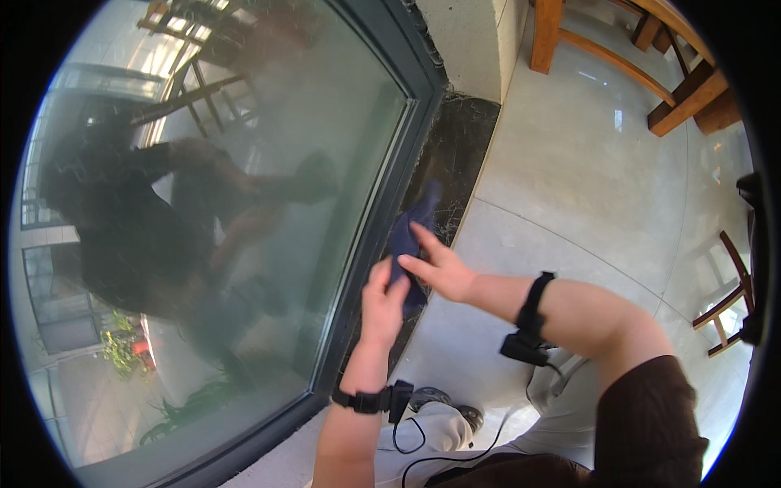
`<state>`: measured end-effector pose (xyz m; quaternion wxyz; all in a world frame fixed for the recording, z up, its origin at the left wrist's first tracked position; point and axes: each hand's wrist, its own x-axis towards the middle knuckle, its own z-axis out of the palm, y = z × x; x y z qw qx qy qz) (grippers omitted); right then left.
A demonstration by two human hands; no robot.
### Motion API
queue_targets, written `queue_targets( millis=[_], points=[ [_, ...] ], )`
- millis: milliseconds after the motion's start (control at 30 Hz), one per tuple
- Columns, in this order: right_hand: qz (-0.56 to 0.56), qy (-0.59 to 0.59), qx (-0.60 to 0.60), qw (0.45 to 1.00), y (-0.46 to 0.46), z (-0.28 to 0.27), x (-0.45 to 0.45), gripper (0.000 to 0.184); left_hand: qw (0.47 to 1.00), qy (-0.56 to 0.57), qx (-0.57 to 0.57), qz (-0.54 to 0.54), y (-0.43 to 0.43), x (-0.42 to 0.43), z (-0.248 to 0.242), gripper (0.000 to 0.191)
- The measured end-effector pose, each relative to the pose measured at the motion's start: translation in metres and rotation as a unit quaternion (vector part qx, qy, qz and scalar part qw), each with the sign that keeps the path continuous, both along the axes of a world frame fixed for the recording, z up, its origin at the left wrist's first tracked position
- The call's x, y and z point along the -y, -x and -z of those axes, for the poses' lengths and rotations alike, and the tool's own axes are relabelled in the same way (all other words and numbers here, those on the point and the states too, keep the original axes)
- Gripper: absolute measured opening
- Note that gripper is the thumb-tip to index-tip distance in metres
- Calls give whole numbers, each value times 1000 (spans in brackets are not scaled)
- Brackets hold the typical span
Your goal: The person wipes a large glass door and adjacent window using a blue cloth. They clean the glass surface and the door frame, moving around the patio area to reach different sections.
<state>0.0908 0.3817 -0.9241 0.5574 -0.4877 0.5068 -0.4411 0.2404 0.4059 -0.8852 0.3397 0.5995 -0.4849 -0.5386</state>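
Between my two hands is a dark blue cloth (405,235), partly blurred, its upper end trailing away over the black marble sill. My left hand (382,305) grips its lower part, close to the grey window frame. From the right, my right hand (442,268) holds the cloth with thumb and fingers. Below both hands runs the black marble sill (457,146), at the foot of a large glass pane (293,244) in a dark grey frame (372,235). The pane carries reflections of a person and furniture.
Grey floor tiles (549,183) extend to the right of the sill. Wooden furniture legs (546,36) stand at the top right, and a wooden chair (729,299) is at the right edge. Black straps with cables circle both my forearms. A white wall corner (473,49) meets the sill's far end.
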Motion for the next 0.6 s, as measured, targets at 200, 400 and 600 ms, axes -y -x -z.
queue_targets(
  millis=[200, 400, 600],
  points=[
    [172, -119, 139, 968, -59, 43, 35, 37, 895, 128, 395, 160, -41, -57, -70, 65],
    [373, -131, 19, 918, -12, 75, 187, 56, 937, -35, 343, -55, -151, -173, -108, 58],
    [303, -10, -99, 948, 21, 108, 320, 56, 841, -79, 517, -140, -202, -315, -143, 49]
  ],
)
